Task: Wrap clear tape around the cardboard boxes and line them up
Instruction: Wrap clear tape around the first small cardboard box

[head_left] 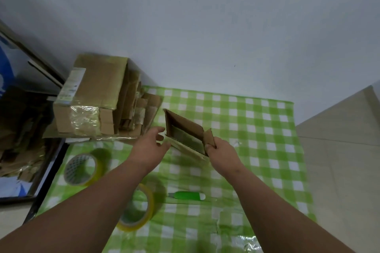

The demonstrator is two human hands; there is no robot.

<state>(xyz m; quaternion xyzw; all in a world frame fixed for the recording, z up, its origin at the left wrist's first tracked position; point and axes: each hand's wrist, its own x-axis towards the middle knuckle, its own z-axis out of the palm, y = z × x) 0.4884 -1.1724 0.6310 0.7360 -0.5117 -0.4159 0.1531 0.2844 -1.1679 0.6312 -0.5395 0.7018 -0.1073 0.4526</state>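
A small flattened cardboard box (184, 129) with open flaps is held above the green checked cloth (257, 129). My right hand (221, 150) pinches its right flap at the near corner. My left hand (151, 143) is beside the box's left edge, fingers relaxed and spread, thumb near the lower corner, not clearly gripping. Two rolls of clear yellowish tape lie on the cloth: one roll (82, 169) at the left, another roll (136, 209) partly under my left forearm. A stack of cardboard boxes (98, 98), some wrapped in tape, stands at the back left.
A green utility knife (187, 196) lies on the cloth between my arms. A dark tray (47, 166) with cardboard scraps sits off the left edge. A white wall runs behind the cloth. Pale floor shows at the right.
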